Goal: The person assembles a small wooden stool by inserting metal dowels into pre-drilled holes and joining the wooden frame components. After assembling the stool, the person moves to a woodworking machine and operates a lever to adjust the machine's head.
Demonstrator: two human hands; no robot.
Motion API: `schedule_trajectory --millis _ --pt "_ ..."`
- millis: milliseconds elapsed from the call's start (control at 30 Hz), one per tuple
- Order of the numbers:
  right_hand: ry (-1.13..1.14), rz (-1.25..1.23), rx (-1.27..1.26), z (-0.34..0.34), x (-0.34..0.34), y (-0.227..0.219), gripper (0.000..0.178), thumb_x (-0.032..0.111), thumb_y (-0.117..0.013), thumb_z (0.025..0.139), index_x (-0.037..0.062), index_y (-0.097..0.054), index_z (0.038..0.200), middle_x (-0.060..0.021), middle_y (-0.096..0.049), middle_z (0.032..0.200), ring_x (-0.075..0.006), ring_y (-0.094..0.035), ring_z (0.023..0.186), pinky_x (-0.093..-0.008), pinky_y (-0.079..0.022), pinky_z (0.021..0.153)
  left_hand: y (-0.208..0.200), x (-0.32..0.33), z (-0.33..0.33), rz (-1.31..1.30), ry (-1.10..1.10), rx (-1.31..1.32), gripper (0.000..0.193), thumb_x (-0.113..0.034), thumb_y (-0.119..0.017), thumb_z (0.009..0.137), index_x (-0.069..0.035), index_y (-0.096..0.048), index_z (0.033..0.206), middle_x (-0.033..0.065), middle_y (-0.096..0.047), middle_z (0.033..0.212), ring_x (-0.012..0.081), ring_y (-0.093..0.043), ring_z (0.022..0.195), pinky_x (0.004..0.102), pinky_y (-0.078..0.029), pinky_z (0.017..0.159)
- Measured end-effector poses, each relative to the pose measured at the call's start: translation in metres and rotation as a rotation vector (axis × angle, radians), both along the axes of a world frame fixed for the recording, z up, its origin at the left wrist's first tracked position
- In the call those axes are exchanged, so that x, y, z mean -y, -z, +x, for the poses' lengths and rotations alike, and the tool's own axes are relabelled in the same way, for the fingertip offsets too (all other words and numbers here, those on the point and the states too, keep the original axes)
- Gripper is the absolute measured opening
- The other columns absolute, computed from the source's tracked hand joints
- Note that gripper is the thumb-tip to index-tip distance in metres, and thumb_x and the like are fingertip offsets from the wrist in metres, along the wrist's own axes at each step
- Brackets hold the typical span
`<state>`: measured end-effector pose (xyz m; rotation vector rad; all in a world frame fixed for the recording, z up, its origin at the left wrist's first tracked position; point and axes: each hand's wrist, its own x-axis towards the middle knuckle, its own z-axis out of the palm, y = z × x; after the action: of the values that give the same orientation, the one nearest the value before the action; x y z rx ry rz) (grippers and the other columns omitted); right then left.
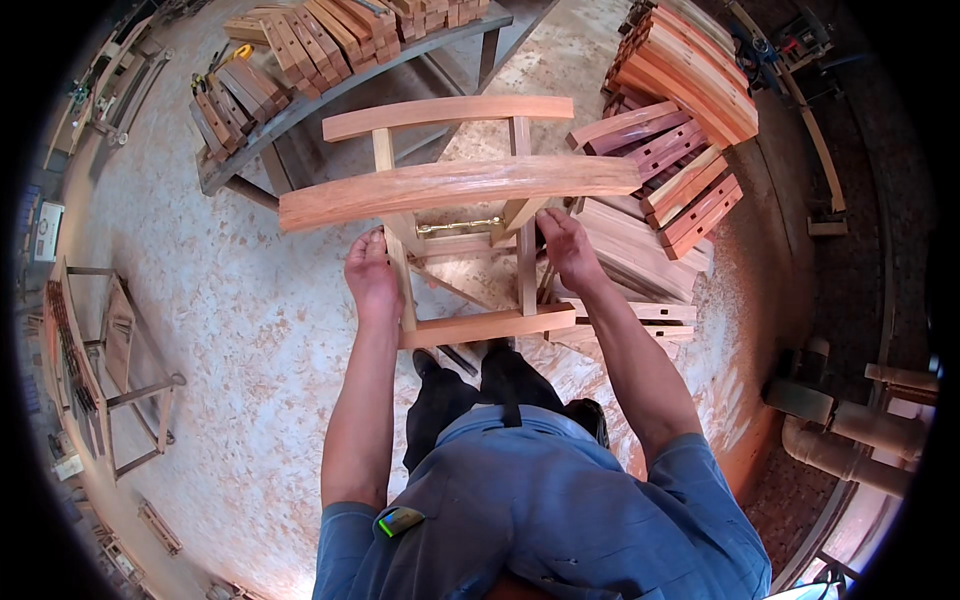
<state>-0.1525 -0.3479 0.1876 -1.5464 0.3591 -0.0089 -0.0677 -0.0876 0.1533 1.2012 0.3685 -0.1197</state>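
Observation:
Between my hands is a pale wooden frame [460,185], with a long, slightly curved rail across its top and uprights running to shorter rails at the far and near ends. My left hand [372,282] is closed at its left side, fingertips against the upright just under the long rail. On the other side my right hand [570,250] grips the right part of the frame, some of its fingers hidden behind the wood. A brass-coloured metal rod [460,227] lies across the middle of the frame, between the uprights.
Wooden pieces with slots [672,150] are stacked on the right, beside pale boards [640,250]. A workbench [350,80] at the far left carries rows of short wooden blocks [315,40]. A metal rack [140,395] stands at left. Thick pipes [850,430] run along the right. Shavings cover the floor [260,350].

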Motion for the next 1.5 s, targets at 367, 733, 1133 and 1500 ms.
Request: schedule_trajectory --millis 367,733,1133,1500 --pt "0.13 -0.067 -0.147 0.008 0.001 0.012 0.027 0.026 -0.052 0.097 0.0016 -0.063 0.094 -0.0033 -0.061 0.075 -0.0111 -0.056 0.062 -0.026 -0.046 0.056 -0.01 0.006 0.004 0.107 -0.034 -0.111 0.025 -0.025 -0.057 0.095 -0.001 -0.061 0.09 0.0043 -0.064 0.085 0.0119 -0.056 0.075 0.0296 -0.047 0.07" --pt "0.046 -0.084 -0.336 0.016 0.003 -0.008 0.036 0.032 -0.047 0.098 0.0007 -0.061 0.087 -0.0041 -0.056 0.069 -0.0137 -0.053 0.054 -0.0293 -0.043 0.046 0.005 0.003 0.004 0.138 -0.041 0.11 0.022 -0.02 -0.056 0.096 0.0 -0.062 0.091 0.0036 -0.064 0.084 0.0099 -0.054 0.073 0.0269 -0.046 0.068" --pt "0.105 0.043 -0.145 0.011 0.003 0.016 0.028 0.025 -0.047 0.098 0.0009 -0.06 0.092 -0.0032 -0.055 0.067 -0.0123 -0.051 0.055 -0.027 -0.043 0.049 -0.007 0.003 0.008 0.023 -0.004 -0.063 0.021 -0.016 -0.057 0.096 -0.001 -0.06 0.082 0.0016 -0.06 0.075 0.0083 -0.05 0.065 0.0259 -0.042 0.06" --pt "0.057 0.067 -0.316 0.015 0.005 -0.005 0.031 0.028 -0.044 0.099 0.0037 -0.057 0.086 -0.0024 -0.051 0.061 -0.0125 -0.048 0.049 -0.0273 -0.041 0.044 0.001 0.004 0.006 0.076 -0.036 0.031 0.02 -0.016 -0.057 0.096 0.0 -0.061 0.086 0.0013 -0.061 0.077 0.0078 -0.05 0.067 0.0254 -0.043 0.063"
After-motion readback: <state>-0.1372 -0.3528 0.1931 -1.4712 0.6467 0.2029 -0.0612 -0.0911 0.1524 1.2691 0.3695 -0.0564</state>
